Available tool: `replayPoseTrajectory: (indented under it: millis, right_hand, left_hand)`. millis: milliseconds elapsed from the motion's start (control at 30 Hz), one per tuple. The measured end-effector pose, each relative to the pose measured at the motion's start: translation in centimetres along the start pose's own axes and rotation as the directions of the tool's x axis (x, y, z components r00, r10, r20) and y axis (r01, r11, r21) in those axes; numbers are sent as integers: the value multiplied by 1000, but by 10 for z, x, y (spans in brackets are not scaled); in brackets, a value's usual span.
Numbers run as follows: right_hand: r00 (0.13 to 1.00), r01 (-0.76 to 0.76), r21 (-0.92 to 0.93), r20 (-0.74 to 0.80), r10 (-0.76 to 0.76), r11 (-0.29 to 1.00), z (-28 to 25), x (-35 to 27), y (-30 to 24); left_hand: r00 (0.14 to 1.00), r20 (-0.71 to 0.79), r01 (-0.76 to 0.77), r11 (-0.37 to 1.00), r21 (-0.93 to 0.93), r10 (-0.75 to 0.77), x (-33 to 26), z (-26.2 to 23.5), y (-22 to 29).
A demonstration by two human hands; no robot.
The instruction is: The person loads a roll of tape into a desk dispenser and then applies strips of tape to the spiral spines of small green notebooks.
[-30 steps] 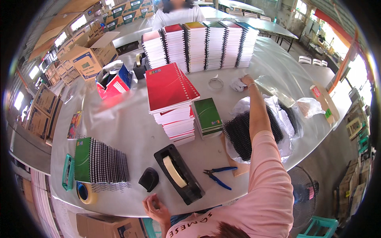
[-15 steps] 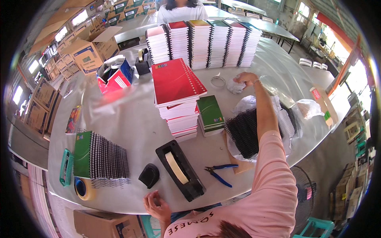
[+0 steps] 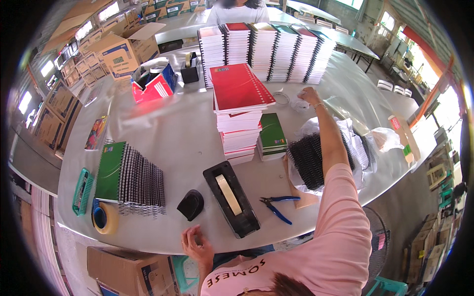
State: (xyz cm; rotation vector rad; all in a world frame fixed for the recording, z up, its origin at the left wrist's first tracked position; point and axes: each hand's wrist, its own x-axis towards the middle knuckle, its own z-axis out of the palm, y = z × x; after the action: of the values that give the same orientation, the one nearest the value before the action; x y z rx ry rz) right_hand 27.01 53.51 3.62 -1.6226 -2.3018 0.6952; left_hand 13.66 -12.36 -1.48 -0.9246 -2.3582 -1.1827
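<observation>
My right hand [image 3: 310, 95] reaches far across the table, its fingers closed on a crumpled white wad [image 3: 299, 104], perhaps thin plastic or paper. A clear tape roll [image 3: 281, 97] lies just left of it. Under my right forearm are black spiral binding coils [image 3: 308, 160] on white plastic wrapping [image 3: 358, 163]. My left hand [image 3: 197, 245] rests at the near table edge, fingers loosely bent and apart, holding nothing. Close to it are a small black rounded object [image 3: 191, 204] and a black tape dispenser [image 3: 231, 200]. Blue-handled cutters [image 3: 279, 207] lie right of the dispenser.
A tall stack of red notebooks [image 3: 239, 89] stands mid-table beside green notebooks [image 3: 272, 135]. Spiral-bound stacks [image 3: 261, 52] line the back, before a seated person [image 3: 237, 14]. At left are a green spiral-bound stack [image 3: 111, 172], a teal basket [image 3: 83, 192] and a tape roll [image 3: 105, 218].
The whole view has shifted, so the table's things sit farther right and higher. My right hand stays on the white wad; my left hand has barely moved.
</observation>
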Motion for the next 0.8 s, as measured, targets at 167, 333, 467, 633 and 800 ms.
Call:
replayPoseTrajectory:
  millis: [167,333,467,633,800]
  right_hand:
    - [955,-168,443,293,35,880,-45,-15,22]
    - [980,23,260,186,-74,965,-19,-42,-10]
    - [984,111,184,121,-135,977,-27,-24,15]
    - [964,266,-96,-1,-267,959,-50,5,32]
    - [996,52,-318,91,-24,947,-26,12,59]
  left_hand:
    - [1000,6,-15,997,-70,15,-1,7,1]
    - [1000,-18,-15,1000,-14,14,-2,2,0]
    - [999,8,35,998,-48,-34,-1,5,2]
    - [999,18,39,998,-45,-38,-4,5,-3]
    - [999,16,40,999,27,-41,-4,4,-2]
